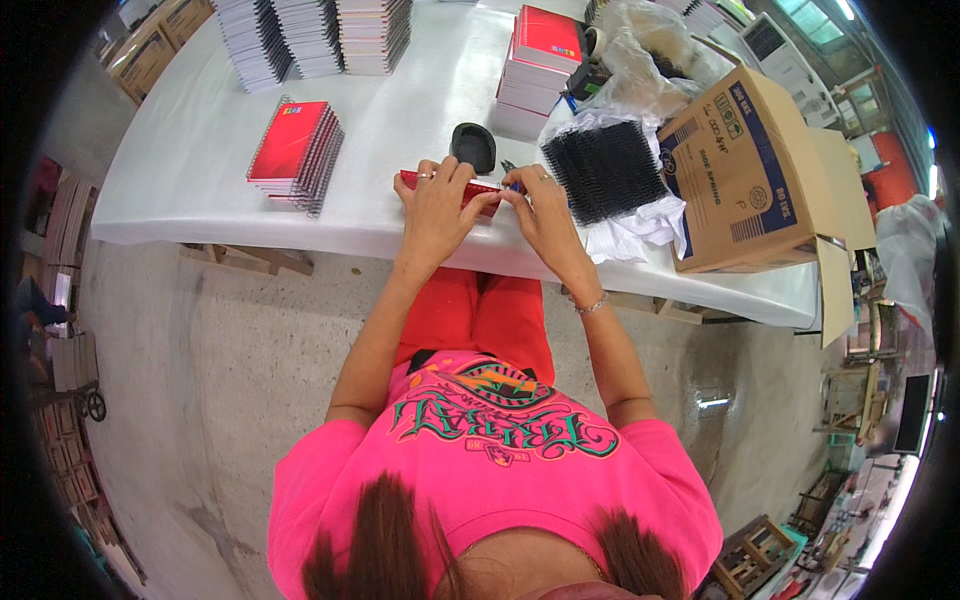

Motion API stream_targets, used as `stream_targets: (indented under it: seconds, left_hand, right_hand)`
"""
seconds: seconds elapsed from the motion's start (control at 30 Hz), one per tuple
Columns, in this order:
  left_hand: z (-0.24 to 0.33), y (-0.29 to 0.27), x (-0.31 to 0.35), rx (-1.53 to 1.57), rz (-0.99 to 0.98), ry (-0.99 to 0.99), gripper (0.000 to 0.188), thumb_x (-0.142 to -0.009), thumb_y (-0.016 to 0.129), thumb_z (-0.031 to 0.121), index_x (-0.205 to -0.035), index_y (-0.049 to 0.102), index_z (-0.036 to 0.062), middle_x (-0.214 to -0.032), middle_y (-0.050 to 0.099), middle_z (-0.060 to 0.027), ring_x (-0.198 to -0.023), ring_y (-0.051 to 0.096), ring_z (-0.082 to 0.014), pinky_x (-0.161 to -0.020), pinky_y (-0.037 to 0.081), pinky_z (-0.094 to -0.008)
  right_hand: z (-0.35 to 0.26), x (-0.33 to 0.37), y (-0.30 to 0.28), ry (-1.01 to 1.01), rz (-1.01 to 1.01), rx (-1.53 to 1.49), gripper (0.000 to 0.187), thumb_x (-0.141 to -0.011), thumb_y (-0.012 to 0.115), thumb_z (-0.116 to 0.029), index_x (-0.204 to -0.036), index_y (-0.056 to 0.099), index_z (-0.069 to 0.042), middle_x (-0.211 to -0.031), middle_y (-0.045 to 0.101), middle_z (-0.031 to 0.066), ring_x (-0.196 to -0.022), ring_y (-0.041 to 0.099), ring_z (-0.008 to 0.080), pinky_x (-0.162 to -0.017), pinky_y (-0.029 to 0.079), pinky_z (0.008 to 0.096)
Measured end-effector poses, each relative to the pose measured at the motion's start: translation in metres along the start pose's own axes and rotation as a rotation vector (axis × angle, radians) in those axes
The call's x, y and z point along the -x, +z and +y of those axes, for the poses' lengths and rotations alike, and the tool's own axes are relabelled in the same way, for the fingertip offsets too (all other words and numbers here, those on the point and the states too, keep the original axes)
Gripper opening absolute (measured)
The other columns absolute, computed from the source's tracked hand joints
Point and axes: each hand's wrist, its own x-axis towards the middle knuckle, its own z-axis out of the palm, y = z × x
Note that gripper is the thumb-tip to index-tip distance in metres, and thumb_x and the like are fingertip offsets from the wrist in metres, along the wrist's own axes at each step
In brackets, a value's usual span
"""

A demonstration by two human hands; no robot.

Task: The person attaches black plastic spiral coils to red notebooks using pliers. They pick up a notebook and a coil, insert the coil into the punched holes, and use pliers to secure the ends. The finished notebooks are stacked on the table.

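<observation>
Notebook, red, lies at the near edge of the white surface, directly before the person and partly covered by both hands. Left hand: grip closed on the notebook, thumb on the near side, other fingers over the far side. Right hand: thumb and fingers gathered at the notebook's right end; whether they pinch its edge, a wire or only rest there cannot be told. A small blue-handled tool shows at these fingers; how firmly it is held is unclear.

Step in hand, as judged: close work at the end of the notebook's long edge, probably on its binding. The next move calls for the left grip to hold the piece steady while the right works precisely at that corner.

Surroundings: a black dish sits just beyond the hands. Black coils on crumpled white paper and a cardboard box crowd the right, limiting elbow room there. Spiral-bound red notebooks are stacked at left, well apart; a red-topped stack stands farther back. Nothing visibly obstructs the left side of the work.
</observation>
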Motion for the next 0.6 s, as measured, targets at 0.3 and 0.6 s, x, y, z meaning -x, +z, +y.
stream_targets:
  seconds: [0.3, 0.6]
  left_hand:
    - [-0.010, -0.004, 0.001, 0.187, 0.040, -0.060, 0.030, -0.091, 0.065, 0.031, -0.112, 0.057, 0.0115, -0.117, 0.050, -0.0059, -0.110, 0.049, -0.0291, -0.095, 0.033, -0.0561]
    - [-0.027, 0.015, 0.008, 0.578, 0.311, -0.226, 0.052, -0.078, 0.081, 0.024, -0.118, 0.052, 0.0076, -0.118, 0.043, -0.0146, -0.112, 0.048, -0.0322, -0.097, 0.042, -0.0414]
  right_hand:
    - [0.011, -0.004, 0.011, 0.046, -0.091, -0.043, 0.011, -0.094, 0.059, -0.011, -0.098, 0.056, -0.002, -0.100, 0.059, 0.0155, -0.092, 0.057, 0.0358, -0.075, 0.040, 0.0445]
    - [-0.003, -0.010, 0.013, -0.021, 0.046, 0.078, 0.014, -0.092, 0.062, -0.014, -0.096, 0.062, 0.000, -0.089, 0.059, 0.0156, -0.086, 0.057, 0.0364, -0.075, 0.042, 0.0447]
